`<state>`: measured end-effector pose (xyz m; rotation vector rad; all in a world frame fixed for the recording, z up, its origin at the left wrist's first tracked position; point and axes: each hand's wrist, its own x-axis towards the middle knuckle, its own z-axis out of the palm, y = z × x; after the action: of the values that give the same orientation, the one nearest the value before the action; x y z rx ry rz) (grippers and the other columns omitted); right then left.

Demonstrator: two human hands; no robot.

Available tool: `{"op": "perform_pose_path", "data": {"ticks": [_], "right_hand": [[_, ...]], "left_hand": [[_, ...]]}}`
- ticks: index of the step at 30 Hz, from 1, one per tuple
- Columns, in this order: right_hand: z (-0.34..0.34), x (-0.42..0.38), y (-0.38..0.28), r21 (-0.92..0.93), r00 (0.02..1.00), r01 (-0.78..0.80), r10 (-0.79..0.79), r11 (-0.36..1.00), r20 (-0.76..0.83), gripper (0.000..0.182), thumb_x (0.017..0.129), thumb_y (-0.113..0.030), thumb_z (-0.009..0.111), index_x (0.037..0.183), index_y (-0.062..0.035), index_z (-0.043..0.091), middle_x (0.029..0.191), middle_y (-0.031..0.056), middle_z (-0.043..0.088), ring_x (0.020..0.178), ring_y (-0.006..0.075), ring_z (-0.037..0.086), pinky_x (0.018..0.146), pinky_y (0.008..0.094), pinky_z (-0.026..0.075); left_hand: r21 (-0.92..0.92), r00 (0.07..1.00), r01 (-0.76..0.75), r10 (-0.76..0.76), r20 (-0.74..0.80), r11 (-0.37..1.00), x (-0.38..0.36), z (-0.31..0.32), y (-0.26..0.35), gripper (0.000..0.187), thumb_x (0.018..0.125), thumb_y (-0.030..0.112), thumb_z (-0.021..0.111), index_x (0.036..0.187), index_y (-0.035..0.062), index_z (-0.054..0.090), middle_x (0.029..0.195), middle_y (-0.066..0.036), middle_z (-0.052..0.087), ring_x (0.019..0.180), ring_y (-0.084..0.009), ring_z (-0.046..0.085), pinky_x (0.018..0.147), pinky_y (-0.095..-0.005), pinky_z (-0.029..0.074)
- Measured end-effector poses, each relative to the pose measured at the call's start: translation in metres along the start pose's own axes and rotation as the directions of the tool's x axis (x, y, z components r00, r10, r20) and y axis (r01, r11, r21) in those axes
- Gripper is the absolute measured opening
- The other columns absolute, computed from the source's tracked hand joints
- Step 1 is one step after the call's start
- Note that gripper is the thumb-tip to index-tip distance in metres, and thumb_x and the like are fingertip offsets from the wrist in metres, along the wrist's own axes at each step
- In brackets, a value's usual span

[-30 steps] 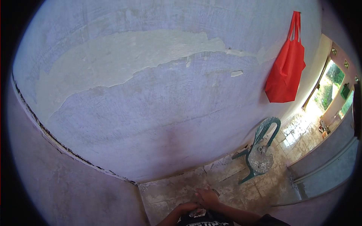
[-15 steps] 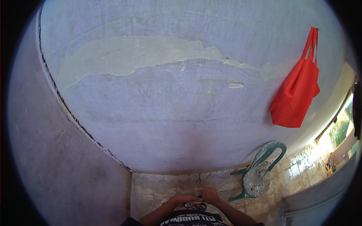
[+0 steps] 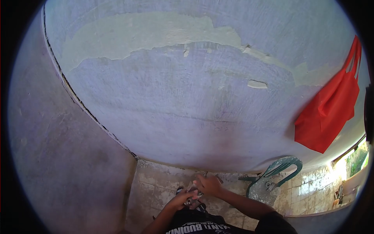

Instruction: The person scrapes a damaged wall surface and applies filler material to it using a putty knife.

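My two hands are close together low in the middle of the head view, in front of my dark shirt with white lettering (image 3: 198,227). Fingers closed, my left hand (image 3: 182,199) is around a small pale and shiny thing too blurred to name. My right hand (image 3: 209,185) is just above and to the right, its fingers curled by the left fingertips. A short greyish end sticks out past its far side; what it belongs to is hidden.
A bluish wall (image 3: 187,89) with patched plaster rises ahead. On it hangs a red bag (image 3: 326,111) at the right. A green plastic chair (image 3: 260,191), spattered white, stands on the stained tiled floor (image 3: 150,191). Another wall (image 3: 70,156) is at the left.
My view has tilted down and turned slightly left, so the bag sits further right. My hands have risen a little in view, and the right hand has turned over near the left.
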<state>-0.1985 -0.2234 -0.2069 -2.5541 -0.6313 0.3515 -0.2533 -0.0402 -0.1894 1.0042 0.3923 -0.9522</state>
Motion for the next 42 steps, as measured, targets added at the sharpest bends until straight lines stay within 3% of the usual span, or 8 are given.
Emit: {"op": "perform_pose_path", "data": {"ticks": [5, 8, 11, 21, 28, 37, 39, 42], "right_hand": [[-0.055, 0.081, -0.026, -0.247, 0.87, 0.379, -0.435, 0.892, -0.232, 0.026, 0.093, -0.034, 0.053, 0.095, -0.0086, 0.059, 0.049, 0.0077, 0.053, 0.048, 0.0301, 0.054, 0.063, 0.0381, 0.041], [-0.089, 0.127, -0.041, -0.36, 0.779, 0.572, -0.625, 0.737, -0.044, 0.018, 0.088, -0.028, 0.058, 0.081, -0.0121, 0.058, 0.046, 0.0049, 0.049, 0.042, 0.0244, 0.047, 0.064, 0.0318, 0.034], [-0.125, 0.15, -0.062, -0.462, 0.672, 0.622, -0.734, 0.632, -0.1, 0.017, 0.083, -0.025, 0.062, 0.071, -0.0142, 0.056, 0.044, 0.001, 0.045, 0.039, 0.0198, 0.041, 0.062, 0.0314, 0.03], [-0.196, 0.188, -0.092, -0.598, 0.556, 0.61, -0.819, 0.52, -0.144, 0.027, 0.082, -0.024, 0.063, 0.062, -0.0136, 0.049, 0.042, -0.0015, 0.04, 0.038, 0.0162, 0.035, 0.059, 0.0296, 0.031], [-0.2, 0.199, -0.094, -0.554, 0.521, 0.604, -0.81, 0.573, -0.269, 0.038, 0.09, -0.037, 0.056, 0.063, -0.0118, 0.045, 0.038, 0.0007, 0.039, 0.034, 0.0185, 0.03, 0.061, 0.0305, 0.033], [-0.194, 0.198, -0.084, -0.506, 0.519, 0.623, -0.799, 0.597, -0.303, 0.036, 0.089, -0.043, 0.057, 0.07, -0.0132, 0.049, 0.044, -0.0024, 0.037, 0.041, 0.0152, 0.037, 0.061, 0.0285, 0.033], [-0.194, 0.198, -0.083, -0.497, 0.516, 0.633, -0.802, 0.594, -0.302, 0.036, 0.089, -0.043, 0.057, 0.07, -0.0133, 0.049, 0.044, -0.0027, 0.037, 0.041, 0.015, 0.037, 0.061, 0.0281, 0.034], [-0.205, 0.195, -0.088, -0.52, 0.509, 0.625, -0.809, 0.582, -0.293, 0.036, 0.09, -0.043, 0.056, 0.07, -0.0133, 0.049, 0.044, -0.0029, 0.038, 0.042, 0.0147, 0.038, 0.061, 0.0275, 0.034]], "left_hand": [[0.013, 0.951, -0.309, 0.309, 0.006, 0.951, 0.014, -0.013, 0.038, 0.035, 0.078, 0.005, 0.074, 0.107, 0.0044, 0.054, 0.083, -0.005, 0.06, 0.057, -0.011, 0.055, 0.043, -0.0233, 0.039], [0.045, 0.853, -0.51, 0.512, -0.106, 0.859, 0.03, -0.01, 0.057, 0.031, 0.075, 0.0, 0.074, 0.1, 0.0031, 0.056, 0.077, -0.005, 0.059, 0.054, -0.011, 0.053, 0.043, -0.0234, 0.039], [0.017, 0.717, -0.685, 0.677, -0.165, 0.729, 0.037, 0.0, 0.1, 0.028, 0.072, -0.004, 0.072, 0.095, 0.001, 0.055, 0.074, -0.007, 0.058, 0.05, -0.0127, 0.052, 0.042, -0.025, 0.038], [-0.147, 0.547, -0.829, 0.837, -0.016, 0.539, 0.066, -0.005, 0.163, 0.034, 0.072, -0.007, 0.066, 0.102, -0.0049, 0.051, 0.074, -0.012, 0.057, 0.047, -0.0163, 0.052, 0.037, -0.0243, 0.038], [-0.155, 0.649, -0.754, 0.76, -0.025, 0.639, 0.049, -0.002, 0.179, 0.036, 0.07, -0.004, 0.062, 0.104, -0.0071, 0.05, 0.073, -0.012, 0.056, 0.044, -0.0168, 0.048, 0.037, -0.0243, 0.037], [-0.093, 0.622, -0.78, 0.783, -0.019, 0.618, 0.065, -0.012, 0.161, 0.034, 0.068, -0.006, 0.052, 0.102, -0.01, 0.049, 0.072, -0.014, 0.054, 0.043, -0.0187, 0.047, 0.038, -0.0261, 0.037], [0.315, 0.365, -0.897, 0.922, 0.133, 0.31, 0.068, -0.014, 0.156, 0.033, 0.066, -0.005, 0.052, 0.099, -0.0099, 0.049, 0.071, -0.013, 0.053, 0.043, -0.0191, 0.047, 0.038, -0.0263, 0.037], [0.268, 0.32, -0.924, 0.935, 0.154, 0.272, 0.064, -0.01, 0.161, 0.027, 0.069, -0.002, 0.053, 0.095, -0.0091, 0.05, 0.069, -0.013, 0.052, 0.042, -0.0186, 0.047, 0.038, -0.0264, 0.036]]}}
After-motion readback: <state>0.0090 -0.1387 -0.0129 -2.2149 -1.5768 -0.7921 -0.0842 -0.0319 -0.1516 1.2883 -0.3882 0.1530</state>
